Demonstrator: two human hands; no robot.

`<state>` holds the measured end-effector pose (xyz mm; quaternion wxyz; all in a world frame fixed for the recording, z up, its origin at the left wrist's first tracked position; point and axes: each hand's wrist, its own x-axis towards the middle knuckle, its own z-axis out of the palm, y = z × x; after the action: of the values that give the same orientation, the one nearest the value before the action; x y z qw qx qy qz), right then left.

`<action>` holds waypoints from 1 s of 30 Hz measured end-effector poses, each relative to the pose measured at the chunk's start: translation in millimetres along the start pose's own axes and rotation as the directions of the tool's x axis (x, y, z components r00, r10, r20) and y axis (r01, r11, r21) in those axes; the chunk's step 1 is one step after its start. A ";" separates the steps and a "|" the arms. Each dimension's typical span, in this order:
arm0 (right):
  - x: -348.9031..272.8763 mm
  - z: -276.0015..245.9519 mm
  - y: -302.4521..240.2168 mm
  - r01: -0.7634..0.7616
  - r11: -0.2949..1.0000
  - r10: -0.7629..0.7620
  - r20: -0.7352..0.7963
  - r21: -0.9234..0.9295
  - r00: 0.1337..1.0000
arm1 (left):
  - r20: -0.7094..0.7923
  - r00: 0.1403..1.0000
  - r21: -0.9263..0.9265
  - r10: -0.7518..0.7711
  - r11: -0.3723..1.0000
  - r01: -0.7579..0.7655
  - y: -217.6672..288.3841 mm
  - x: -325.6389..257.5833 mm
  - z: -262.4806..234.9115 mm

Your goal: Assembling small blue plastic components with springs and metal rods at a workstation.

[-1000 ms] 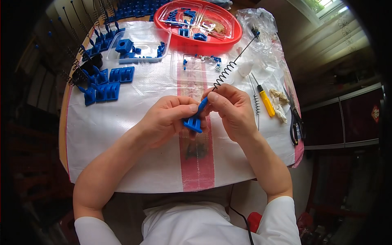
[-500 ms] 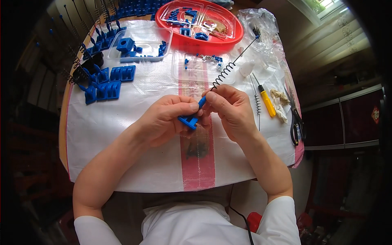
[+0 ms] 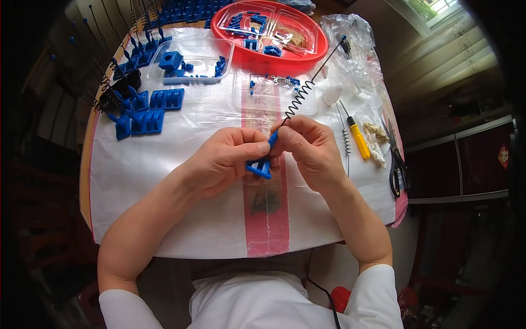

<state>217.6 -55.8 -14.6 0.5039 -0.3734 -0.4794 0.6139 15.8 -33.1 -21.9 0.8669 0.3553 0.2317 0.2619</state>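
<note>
Over the middle of the table I hold a blue plastic part (image 3: 259, 168) with a flat frame-like base and a narrow neck. My left hand (image 3: 233, 156) pinches it between thumb and fingers near the neck. Thumb and fingers of my right hand (image 3: 307, 145) close round the upper neck, where a black coiled wire (image 3: 298, 100) comes out. The wire slants up and away to the right, ending in a small blue tip (image 3: 343, 38). My fingers hide the joint between wire and neck in part.
Finished-looking blue pieces with wires (image 3: 123, 123) stand at the left. A clear tub (image 3: 189, 78) and a red basin (image 3: 296, 64) hold blue parts. Small nuts and blue bits lie on a clear lid (image 3: 238, 98). A yellow-handled screwdriver (image 3: 359, 141), a loose coil (image 3: 346, 142) and black scissors (image 3: 395, 175) lie right.
The blue base has turned in my fingers and now shows its open frame lower down. The wire's tip has shifted slightly up. Both hands stay nearly in place.
</note>
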 end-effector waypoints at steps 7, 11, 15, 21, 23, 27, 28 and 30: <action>-1.0 0.8 -5.0 0.051 0.993 -0.049 0.025 -0.108 0.999 | -0.043 0.994 0.089 0.096 0.992 -0.092 -2.4 1.8 -2.5; -2.2 2.9 -6.9 0.083 0.986 -0.083 0.009 -0.146 0.997 | -0.060 0.994 0.104 0.088 0.991 -0.082 -0.5 1.0 -1.5; -2.2 3.8 -7.4 0.071 0.983 -0.074 -0.016 -0.168 0.997 | -0.098 0.986 0.171 0.138 0.978 -0.120 -1.8 1.9 -0.5; -2.3 2.2 -7.2 0.085 0.989 -0.092 -0.047 -0.124 0.995 | -0.091 0.969 0.214 0.228 0.955 -0.205 -5.5 4.4 2.4; -2.4 0.2 -6.6 0.090 0.985 -0.098 -0.051 -0.147 0.994 | -0.086 0.964 0.258 0.250 0.941 -0.221 -4.9 4.0 3.7; -1.9 -0.7 -4.5 0.112 0.983 -0.116 -0.022 -0.143 0.993 | -0.123 0.953 0.368 0.278 0.904 -0.216 -4.9 1.9 4.0; -2.3 -0.7 -4.7 0.113 0.983 -0.117 -0.021 -0.144 0.993 | -0.148 0.949 0.402 0.278 0.894 -0.199 -4.5 1.1 4.8; -3.1 0.3 -5.6 0.115 0.983 -0.119 -0.020 -0.146 0.993 | -0.170 0.940 0.445 0.297 0.874 -0.196 -4.7 0.8 5.2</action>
<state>219.4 -58.7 -9.1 0.5176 -0.3888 -0.5365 0.5413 20.8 -38.0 -22.3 0.6957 0.5275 0.3350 0.3543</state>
